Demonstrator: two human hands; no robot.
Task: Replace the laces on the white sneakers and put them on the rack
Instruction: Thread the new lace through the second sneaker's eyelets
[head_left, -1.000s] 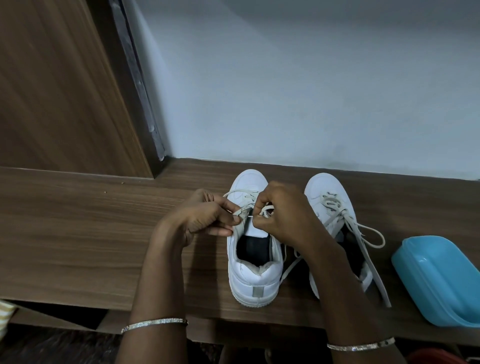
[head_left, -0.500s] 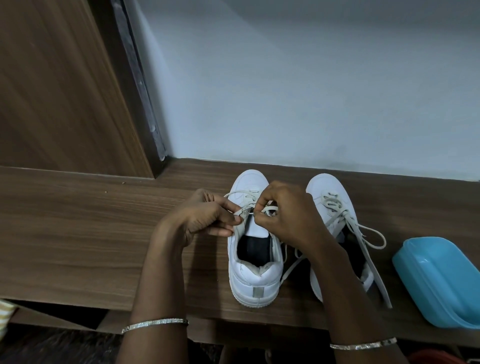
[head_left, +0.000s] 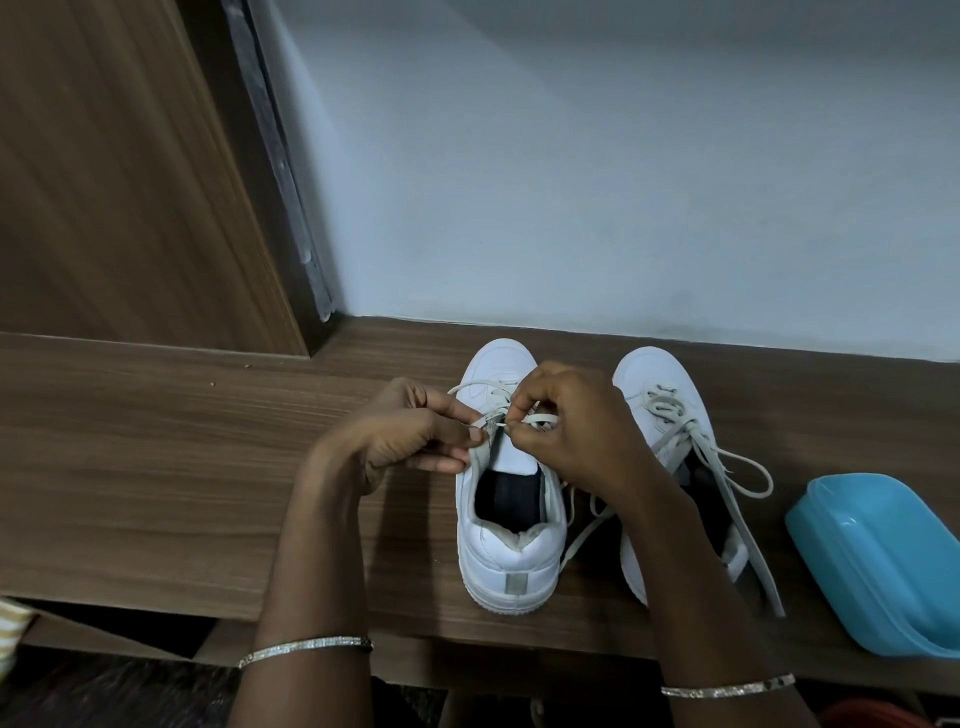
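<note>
Two white sneakers stand side by side on a wooden shelf (head_left: 156, 467), toes toward the wall. Over the left sneaker (head_left: 511, 561), my left hand (head_left: 410, 434) pinches the left eyelet flap and my right hand (head_left: 571, 431) pinches the off-white lace (head_left: 483, 387) at the tongue. Part of that lace loops over the toe; another end trails down the sneaker's right side. The right sneaker (head_left: 657, 384) is laced, with loose ends hanging to the right; my right forearm hides its heel.
A light blue plastic tub (head_left: 883, 566) lies at the shelf's right end, close to the right sneaker's laces. A pale wall runs behind the shelf, and a wooden panel (head_left: 114, 182) rises at the back left. The shelf's front edge is just below the sneakers.
Both hands stay at the left sneaker's tongue; the right hand's fingers have shifted slightly on the lace. The sneakers have not moved.
</note>
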